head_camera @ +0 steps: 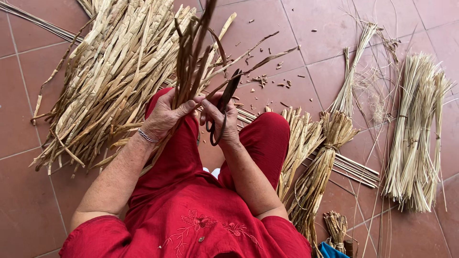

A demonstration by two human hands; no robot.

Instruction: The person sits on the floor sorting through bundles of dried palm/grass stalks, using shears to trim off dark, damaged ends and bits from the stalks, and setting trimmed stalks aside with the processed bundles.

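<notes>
Wearing red short-sleeved top (191, 229), loose fit, sleeves ending above elbow. Red embroidered flower-and-stem motif across chest, small dark bead at centre. Matching red trousers (267, 138), plain cloth, both knees covered. Thin silver chain bracelet (147, 136) on my left wrist. Forearms bare. Right wrist bare, no watch. No rings visible on either hand.
</notes>
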